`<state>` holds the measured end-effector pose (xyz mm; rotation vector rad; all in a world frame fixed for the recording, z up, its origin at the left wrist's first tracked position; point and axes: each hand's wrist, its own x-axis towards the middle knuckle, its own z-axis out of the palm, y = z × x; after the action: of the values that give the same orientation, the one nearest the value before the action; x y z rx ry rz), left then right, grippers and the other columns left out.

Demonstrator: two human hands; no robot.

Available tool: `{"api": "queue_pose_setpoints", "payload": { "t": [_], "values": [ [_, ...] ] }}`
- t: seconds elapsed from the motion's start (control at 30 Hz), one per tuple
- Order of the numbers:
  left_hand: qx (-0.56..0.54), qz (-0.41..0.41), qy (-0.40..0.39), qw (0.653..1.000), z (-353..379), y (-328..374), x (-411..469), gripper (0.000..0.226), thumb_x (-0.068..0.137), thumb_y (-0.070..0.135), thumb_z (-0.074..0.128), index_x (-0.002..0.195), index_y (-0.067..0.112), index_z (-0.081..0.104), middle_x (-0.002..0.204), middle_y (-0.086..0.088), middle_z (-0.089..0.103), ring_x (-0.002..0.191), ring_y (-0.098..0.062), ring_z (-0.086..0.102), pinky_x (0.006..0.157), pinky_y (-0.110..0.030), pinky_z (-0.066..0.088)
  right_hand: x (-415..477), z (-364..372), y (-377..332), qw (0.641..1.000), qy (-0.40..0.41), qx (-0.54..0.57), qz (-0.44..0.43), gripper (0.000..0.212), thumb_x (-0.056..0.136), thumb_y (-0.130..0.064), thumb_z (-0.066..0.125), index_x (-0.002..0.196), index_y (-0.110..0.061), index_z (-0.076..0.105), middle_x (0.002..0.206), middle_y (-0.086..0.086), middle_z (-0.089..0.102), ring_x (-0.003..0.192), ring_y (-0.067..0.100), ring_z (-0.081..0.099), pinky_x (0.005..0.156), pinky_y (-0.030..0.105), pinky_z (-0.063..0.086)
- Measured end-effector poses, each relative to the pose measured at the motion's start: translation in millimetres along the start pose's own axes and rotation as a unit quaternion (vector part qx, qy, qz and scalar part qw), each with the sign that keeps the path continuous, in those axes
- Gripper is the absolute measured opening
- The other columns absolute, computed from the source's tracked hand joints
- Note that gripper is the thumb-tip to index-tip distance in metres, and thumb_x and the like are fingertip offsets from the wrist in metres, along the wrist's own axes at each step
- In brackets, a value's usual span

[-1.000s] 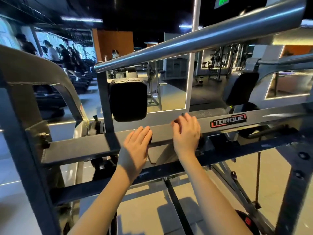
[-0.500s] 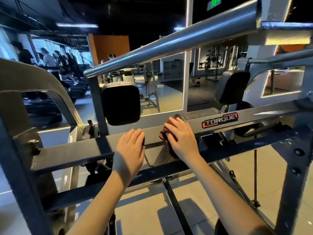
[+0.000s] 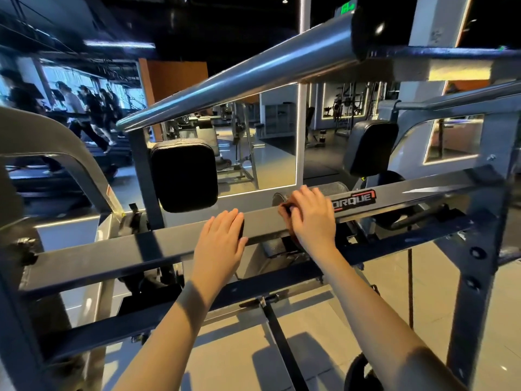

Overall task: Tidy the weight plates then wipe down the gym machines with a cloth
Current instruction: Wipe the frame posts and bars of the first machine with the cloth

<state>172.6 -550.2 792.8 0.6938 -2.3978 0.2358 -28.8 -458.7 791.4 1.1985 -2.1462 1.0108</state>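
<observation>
Head view: the left hand point(image 3: 220, 244) lies flat, fingers straight, on the grey crossbar point(image 3: 112, 255). The right hand point(image 3: 313, 221) bunches a dark cloth point(image 3: 284, 209) against the same bar under bent fingers. If pushed past the bar's edge, the cloth could slip free and drop through the frame. Beside the right hand a label point(image 3: 355, 197) reads "ORQUE", its first letter covered.

You're in a gym: grey TORQUE machine frame point(image 3: 112, 251) right before you, treadmill runners point(image 3: 93, 114) left of it, weight racks point(image 3: 349, 105) beyond it.
</observation>
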Motion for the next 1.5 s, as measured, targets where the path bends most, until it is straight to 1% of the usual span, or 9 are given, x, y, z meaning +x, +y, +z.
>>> {"api": "queue_pose_setpoints", "payload": {
  "t": [0.13, 0.33, 0.5, 0.7, 0.9, 1.1, 1.2, 1.33, 1.5],
  "values": [
    [-0.029, -0.021, 0.006, 0.999, 0.2, 6.3, -0.1, 0.055, 0.094, 0.027, 0.059, 0.144, 0.011, 0.042, 0.148, -0.009, 0.043, 0.139, -0.028, 0.036, 0.115, -0.037, 0.012, -3.4, 4.7, -23.0, 0.991, 0.018, 0.043, 0.122, 0.045, 0.101, -0.03, 0.045, 0.143, -0.014, 0.043, 0.157, 0.005, 0.031, 0.149, 0.024, 0.016, 0.122, 0.044, 0.009],
    [-0.039, -0.039, 0.003, 0.998, 1.1, 8.1, -1.2, 0.054, 0.096, 0.026, 0.056, 0.145, 0.013, 0.039, 0.151, -0.008, 0.039, 0.142, -0.025, 0.031, 0.116, -0.037, 0.009, -16.7, -8.3, -6.4, 0.993, -0.074, 0.016, -0.095, 0.044, 0.099, -0.034, 0.05, 0.141, -0.022, 0.048, 0.157, 0.002, 0.03, 0.146, 0.022, 0.021, 0.12, 0.041, 0.013],
    [-0.026, -0.036, -0.014, 0.999, 0.5, 8.1, -0.5, 0.054, 0.096, 0.029, 0.055, 0.145, 0.013, 0.04, 0.15, -0.007, 0.04, 0.14, -0.026, 0.033, 0.118, -0.04, 0.015, 0.1, -13.1, -1.8, 0.99, 0.009, 0.006, 0.142, 0.039, 0.101, -0.031, 0.045, 0.138, -0.022, 0.05, 0.152, 0.007, 0.033, 0.143, 0.026, 0.023, 0.117, 0.047, 0.025],
    [0.008, -0.03, 0.003, 1.0, 6.1, 7.5, -1.1, 0.053, 0.089, 0.026, 0.065, 0.137, 0.009, 0.05, 0.141, -0.012, 0.051, 0.132, -0.031, 0.045, 0.113, -0.043, 0.022, -25.9, -5.2, -6.1, 0.996, -0.045, 0.008, -0.078, 0.04, 0.099, -0.032, 0.048, 0.138, -0.026, 0.054, 0.152, -0.002, 0.041, 0.145, 0.022, 0.027, 0.118, 0.046, 0.006],
    [0.012, -0.021, 0.003, 1.0, 8.4, 5.8, -1.0, 0.052, 0.093, 0.028, 0.061, 0.139, 0.008, 0.048, 0.143, -0.012, 0.049, 0.134, -0.032, 0.043, 0.114, -0.045, 0.023, -6.1, -9.5, -5.3, 0.993, 0.007, 0.044, 0.113, 0.037, 0.1, -0.027, 0.047, 0.136, -0.024, 0.055, 0.153, -0.002, 0.038, 0.146, 0.022, 0.022, 0.121, 0.05, 0.01],
    [0.028, -0.006, 0.033, 0.999, 12.5, 4.0, -1.5, 0.052, 0.089, 0.025, 0.066, 0.135, 0.007, 0.052, 0.138, -0.014, 0.053, 0.13, -0.033, 0.048, 0.111, -0.046, 0.027, -28.8, -3.0, -21.3, 0.995, -0.017, 0.1, -0.001, 0.031, 0.095, -0.034, 0.059, 0.123, -0.022, 0.065, 0.146, -0.004, 0.047, 0.141, 0.02, 0.031, 0.121, 0.047, 0.013],
    [0.035, 0.0, 0.054, 0.998, 15.6, 2.8, -0.8, 0.052, 0.084, 0.024, 0.072, 0.13, 0.005, 0.056, 0.132, -0.015, 0.058, 0.123, -0.035, 0.054, 0.107, -0.05, 0.032, -10.2, -12.9, 6.2, 0.993, 0.019, 0.095, 0.062, 0.027, 0.094, -0.027, 0.061, 0.12, -0.021, 0.067, 0.141, -0.004, 0.052, 0.137, 0.019, 0.037, 0.118, 0.047, 0.023],
    [0.044, 0.002, 0.062, 0.997, 15.8, 4.4, 0.0, 0.052, 0.082, 0.023, 0.073, 0.129, 0.005, 0.057, 0.13, -0.016, 0.059, 0.121, -0.036, 0.056, 0.105, -0.052, 0.036, -4.0, -11.2, 0.8, 0.978, 0.065, 0.102, 0.169, 0.028, 0.096, -0.02, 0.057, 0.122, -0.023, 0.065, 0.145, -0.006, 0.047, 0.142, 0.017, 0.029, 0.119, 0.039, 0.013],
    [0.049, -0.011, 0.049, 0.998, 14.5, 6.6, 0.3, 0.051, 0.087, 0.026, 0.068, 0.132, 0.006, 0.055, 0.134, -0.015, 0.056, 0.125, -0.035, 0.052, 0.108, -0.05, 0.034, -26.5, -3.4, -14.2, 0.988, -0.018, 0.153, -0.009, 0.031, 0.093, -0.013, 0.061, 0.123, -0.021, 0.066, 0.144, -0.005, 0.049, 0.143, 0.016, 0.029, 0.119, 0.037, 0.01]
  ]
}}
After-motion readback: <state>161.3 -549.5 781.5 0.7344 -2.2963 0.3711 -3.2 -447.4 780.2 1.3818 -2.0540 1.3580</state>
